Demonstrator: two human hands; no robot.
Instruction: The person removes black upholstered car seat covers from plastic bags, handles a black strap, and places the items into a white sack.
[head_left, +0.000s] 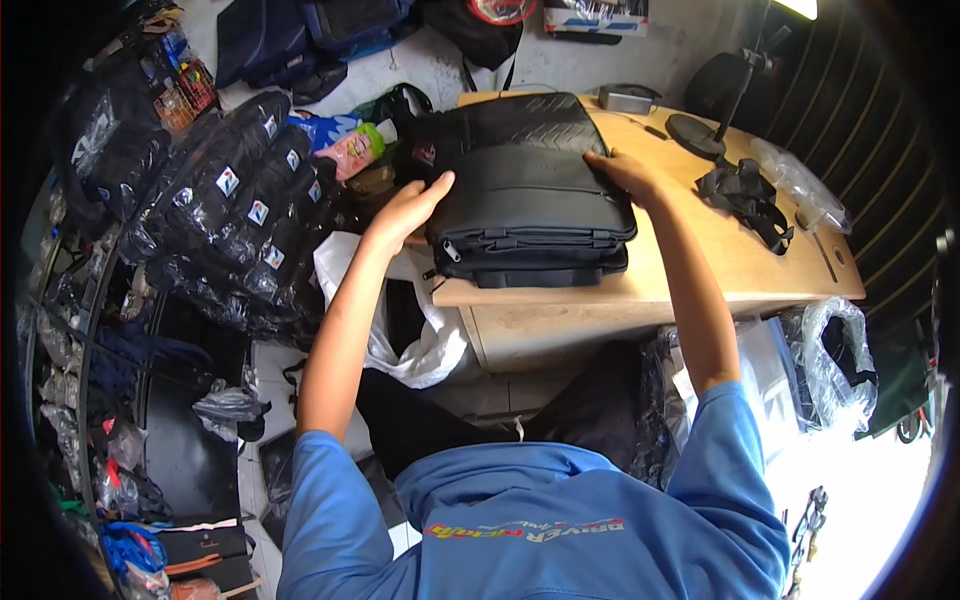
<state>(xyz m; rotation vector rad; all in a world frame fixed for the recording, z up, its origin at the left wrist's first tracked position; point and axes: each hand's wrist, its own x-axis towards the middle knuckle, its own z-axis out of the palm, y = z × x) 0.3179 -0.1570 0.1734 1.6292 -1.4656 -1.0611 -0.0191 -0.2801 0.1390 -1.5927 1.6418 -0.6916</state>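
Observation:
A black bag [535, 195] with zippers and a textured upper panel lies flat on the wooden table [660, 270], its near end at the table's front edge. My left hand [408, 212] grips its left side, thumb on top and the other fingers partly hidden along the side. On the opposite side, my right hand [628, 178] holds the bag's edge, with its fingertips bent over the top. A zipper pull [451, 250] hangs at the bag's near left corner.
Plastic-wrapped black bags [230, 190] are piled left of the table. A white sack [425, 340] hangs by its left corner. Black straps [748, 200], a desk lamp [697, 135] and clear plastic wrapping [800, 185] occupy the table's right side. A small grey box [628, 98] stands at the back.

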